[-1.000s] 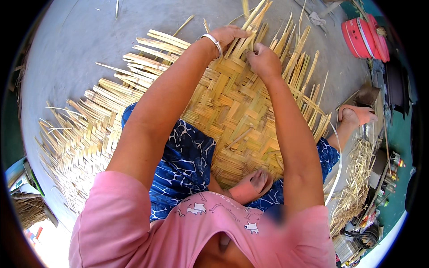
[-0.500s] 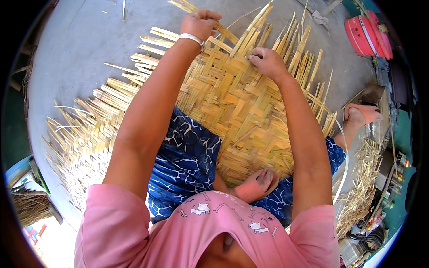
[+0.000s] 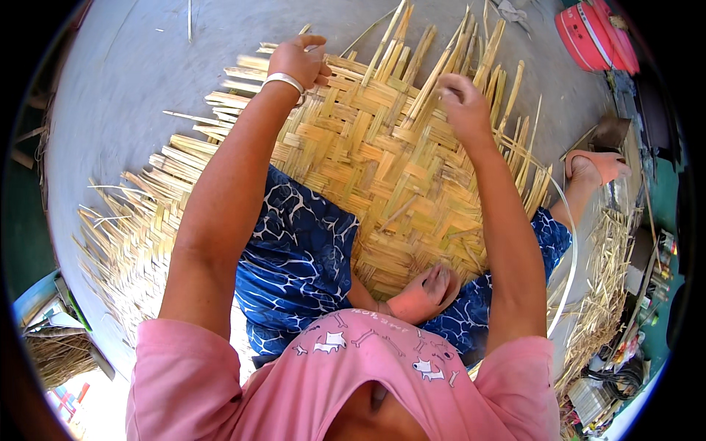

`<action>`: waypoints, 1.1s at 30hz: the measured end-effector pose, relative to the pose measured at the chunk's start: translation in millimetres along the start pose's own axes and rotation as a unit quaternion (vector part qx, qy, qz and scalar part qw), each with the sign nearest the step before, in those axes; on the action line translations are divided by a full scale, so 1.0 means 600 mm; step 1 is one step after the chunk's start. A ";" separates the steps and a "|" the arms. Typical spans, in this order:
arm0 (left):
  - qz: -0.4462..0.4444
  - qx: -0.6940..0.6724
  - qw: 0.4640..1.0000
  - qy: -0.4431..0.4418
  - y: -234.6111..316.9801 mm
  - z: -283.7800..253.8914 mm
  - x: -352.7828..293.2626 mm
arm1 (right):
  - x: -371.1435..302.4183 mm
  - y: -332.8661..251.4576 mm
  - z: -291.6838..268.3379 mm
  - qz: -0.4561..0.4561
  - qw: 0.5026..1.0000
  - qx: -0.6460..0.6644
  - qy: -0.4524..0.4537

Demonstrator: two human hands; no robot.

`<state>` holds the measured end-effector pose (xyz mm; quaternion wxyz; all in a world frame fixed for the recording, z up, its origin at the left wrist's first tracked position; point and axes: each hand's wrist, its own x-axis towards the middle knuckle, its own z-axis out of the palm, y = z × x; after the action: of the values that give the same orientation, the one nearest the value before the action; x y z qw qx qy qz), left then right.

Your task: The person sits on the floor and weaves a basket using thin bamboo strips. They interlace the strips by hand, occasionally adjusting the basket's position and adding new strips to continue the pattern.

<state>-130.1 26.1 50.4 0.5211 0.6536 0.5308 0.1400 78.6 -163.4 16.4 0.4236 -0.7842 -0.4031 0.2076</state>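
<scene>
A woven mat (image 3: 382,158) of flat yellow reed strips lies in front of me, its loose strip ends fanning out along the far and left edges. Over the far left part of the mat is my left hand (image 3: 300,60), its fingers apart and holding nothing visible. A white bracelet (image 3: 283,79) circles that wrist. To the right, my right hand (image 3: 466,106) has its fingers curled at a slanting reed strip (image 3: 429,92), which it seems to pinch; the fingertips are slightly blurred. My sandalled foot (image 3: 425,294) rests on the mat's near edge.
Grey concrete floor (image 3: 147,81) surrounds the mat. A pink-red round container (image 3: 594,38) sits at the far right. Loose straw (image 3: 599,316) is heaped along the right side, beside assorted clutter. A thin pale strip (image 3: 570,272) curves near my right arm.
My left hand has moved left and nearer, letting go of the strip it held. My right hand has shifted right, and a strip by it now slants over the weave.
</scene>
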 end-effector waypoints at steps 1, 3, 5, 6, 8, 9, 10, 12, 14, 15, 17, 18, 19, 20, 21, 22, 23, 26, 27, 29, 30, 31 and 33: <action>0.087 0.062 0.994 0.025 -0.010 0.006 0.008 | -0.009 0.010 -0.018 -0.005 1.000 0.001 0.030; 0.262 0.179 0.946 0.072 -0.022 0.022 0.023 | -0.031 0.032 -0.061 -0.036 0.991 -0.119 0.048; 0.306 0.325 0.893 0.052 -0.017 0.029 0.029 | -0.049 0.053 -0.097 -0.057 0.970 -0.230 0.048; 0.312 0.389 0.866 0.038 -0.016 0.032 0.036 | -0.057 0.061 -0.111 -0.064 0.957 -0.280 0.040; 0.315 0.471 0.824 0.015 -0.014 0.035 0.048 | -0.068 0.064 -0.123 -0.055 0.936 -0.348 0.023; 0.312 0.491 0.813 0.006 -0.015 0.037 0.054 | -0.068 0.065 -0.126 -0.058 0.929 -0.365 0.012; 0.308 0.511 0.802 -0.002 -0.015 0.038 0.059 | -0.065 0.068 -0.130 -0.060 0.923 -0.381 0.000; 0.308 0.535 0.787 -0.019 -0.006 0.039 0.065 | -0.059 0.072 -0.133 -0.042 0.926 -0.375 -0.020; 0.314 0.541 0.779 -0.032 0.009 0.033 0.075 | -0.047 0.067 -0.138 -0.007 0.943 -0.330 -0.036; 0.315 0.530 0.786 -0.043 0.007 0.032 0.081 | -0.045 0.064 -0.140 0.006 0.945 -0.324 -0.046; 0.318 0.507 0.798 -0.063 0.003 0.029 0.095 | -0.041 0.057 -0.142 0.030 0.947 -0.312 -0.064; 0.324 0.499 0.802 -0.053 0.000 0.028 0.100 | -0.038 0.053 -0.143 0.030 0.947 -0.314 -0.064; 0.330 0.491 0.805 -0.043 -0.004 0.026 0.104 | -0.034 0.048 -0.143 0.031 0.947 -0.315 -0.063; 0.336 0.483 0.808 -0.035 -0.003 0.026 0.103 | -0.033 0.045 -0.142 0.033 0.946 -0.316 -0.062; 0.329 0.490 0.807 -0.033 -0.001 0.023 0.103 | -0.031 0.044 -0.138 0.040 0.948 -0.307 -0.069; 0.321 0.498 0.805 -0.031 0.002 0.018 0.105 | -0.028 0.043 -0.134 0.046 0.950 -0.298 -0.075; 0.314 0.505 0.804 -0.028 0.015 0.013 0.102 | -0.024 0.043 -0.134 0.051 0.952 -0.290 -0.080; 0.320 0.529 0.785 -0.034 0.034 0.004 0.096 | -0.017 0.059 -0.135 0.047 0.944 -0.316 -0.082; 0.325 0.539 0.776 -0.032 0.035 -0.002 0.098 | -0.015 0.059 -0.136 0.061 0.945 -0.309 -0.088; 0.346 0.544 0.764 -0.032 0.029 -0.021 0.109 | -0.017 0.055 -0.140 0.089 0.946 -0.294 -0.101; 0.356 0.546 0.758 -0.032 0.025 -0.030 0.113 | -0.018 0.058 -0.142 0.085 0.949 -0.285 -0.100; 0.350 0.548 0.760 -0.028 0.020 -0.037 0.117 | -0.019 0.064 -0.146 0.081 0.952 -0.277 -0.098; 0.336 0.551 0.764 -0.018 0.018 -0.053 0.116 | -0.019 0.071 -0.150 0.077 0.954 -0.270 -0.101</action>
<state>-119.7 102.5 46.9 0.0005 0.9671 0.2533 -0.0226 151.4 -230.6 30.6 0.1356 -0.8729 -0.4235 0.2008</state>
